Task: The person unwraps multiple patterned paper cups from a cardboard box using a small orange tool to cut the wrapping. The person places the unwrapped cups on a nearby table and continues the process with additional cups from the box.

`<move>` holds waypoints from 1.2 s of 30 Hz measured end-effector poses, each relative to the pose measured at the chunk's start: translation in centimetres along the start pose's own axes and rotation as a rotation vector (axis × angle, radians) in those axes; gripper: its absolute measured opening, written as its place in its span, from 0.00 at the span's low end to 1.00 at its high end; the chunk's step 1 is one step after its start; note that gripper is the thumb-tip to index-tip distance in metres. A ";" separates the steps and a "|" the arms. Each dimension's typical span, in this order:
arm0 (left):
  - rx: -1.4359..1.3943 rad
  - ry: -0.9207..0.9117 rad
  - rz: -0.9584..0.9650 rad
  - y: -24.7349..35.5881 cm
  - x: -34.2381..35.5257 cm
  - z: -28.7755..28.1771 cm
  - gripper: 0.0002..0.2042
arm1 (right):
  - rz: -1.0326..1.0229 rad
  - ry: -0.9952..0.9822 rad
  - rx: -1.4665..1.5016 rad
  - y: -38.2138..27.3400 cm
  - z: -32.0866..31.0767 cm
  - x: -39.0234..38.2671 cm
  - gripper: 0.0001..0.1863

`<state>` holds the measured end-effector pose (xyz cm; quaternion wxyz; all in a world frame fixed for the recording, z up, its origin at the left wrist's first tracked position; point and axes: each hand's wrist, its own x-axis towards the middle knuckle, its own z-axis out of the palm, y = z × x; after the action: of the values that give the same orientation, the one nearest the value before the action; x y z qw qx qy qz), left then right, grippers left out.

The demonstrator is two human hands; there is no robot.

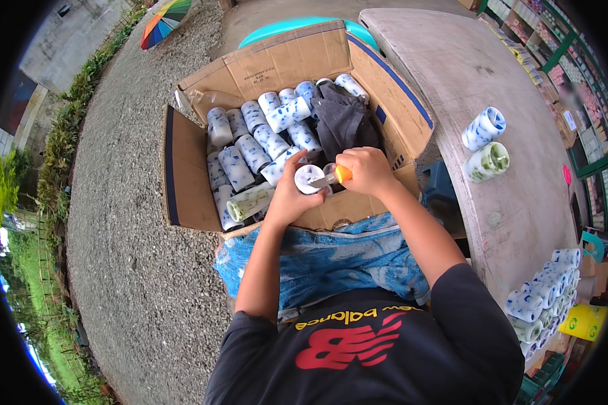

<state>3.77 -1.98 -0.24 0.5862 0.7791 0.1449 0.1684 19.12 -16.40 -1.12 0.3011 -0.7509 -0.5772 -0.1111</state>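
Note:
My left hand (290, 194) grips a white cylinder with dark flecks (308, 178), its round end turned up. My right hand (367, 174) holds a short metal blade with an orange handle (343, 174), the blade at that end's rim. Both hands are over the front of an open cardboard box (254, 54) full of white cylinders speckled blue (235, 167). A green-patterned cylinder (250, 200) lies at the front left of the box, and a dark cloth (341, 121) lies in its right half.
A worn table (479, 223) stands right, bearing two upright cylinders (483, 128) and a stack of several more (540, 297). A blue patterned cloth (297, 250) lies below the box. Gravel (121, 223), plants and a rainbow umbrella (162, 23) are left. Shelves (547, 47) stand far right.

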 end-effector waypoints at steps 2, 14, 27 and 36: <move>0.016 -0.046 -0.033 -0.4 0.2 0.0 0.32 | -0.003 -0.056 -0.025 0.3 -0.4 0.1 0.09; 0.317 0.121 0.027 0.0 -0.2 0.6 0.23 | 0.107 -0.099 -0.153 -0.6 0.2 0.5 0.06; 0.273 0.237 0.012 0.1 -0.1 0.4 0.26 | 0.219 -0.037 -0.064 -0.2 0.0 1.2 0.09; 0.370 0.174 0.173 -0.1 -0.6 1.0 0.24 | 0.420 -0.144 -0.279 0.0 1.0 1.1 0.08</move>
<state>3.68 -3.04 -0.67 0.4020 0.8654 0.1562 0.2552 19.28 -14.89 -1.32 0.1693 -0.8945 -0.4076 -0.0708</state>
